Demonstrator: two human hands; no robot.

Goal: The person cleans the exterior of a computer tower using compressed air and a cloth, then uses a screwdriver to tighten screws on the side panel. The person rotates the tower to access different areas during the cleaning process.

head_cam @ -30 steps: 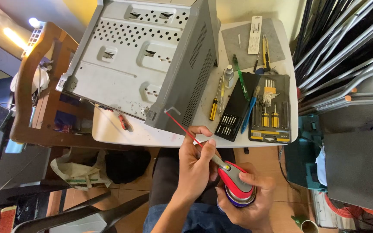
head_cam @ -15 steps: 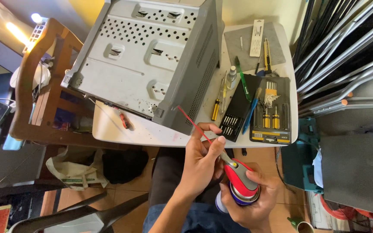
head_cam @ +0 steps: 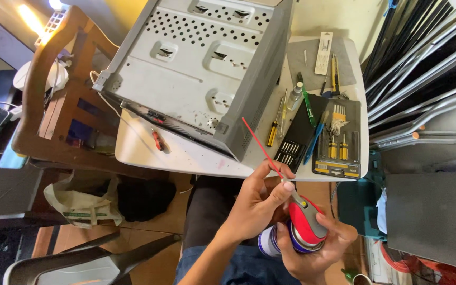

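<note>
My right hand (head_cam: 312, 248) grips a spray can (head_cam: 299, 235) with a red cap, held over my lap. My left hand (head_cam: 257, 203) pinches the base of the thin red straw (head_cam: 262, 148) at the can's nozzle. The straw slants up and left toward the corner of a grey metal computer case (head_cam: 201, 68), which lies on its side on the white table (head_cam: 149, 153).
On the table's right part lie a black bit holder (head_cam: 296, 140), a yellow-and-black screwdriver set tray (head_cam: 339, 142), a yellow screwdriver (head_cam: 274, 126), green and blue pens and a small bottle. A wooden chair (head_cam: 43, 89) stands left; metal poles (head_cam: 423, 79) lean at right.
Both hands and the can have shifted slightly right and down. The straw now points closer to the case's corner, with my left fingers still at its base.
</note>
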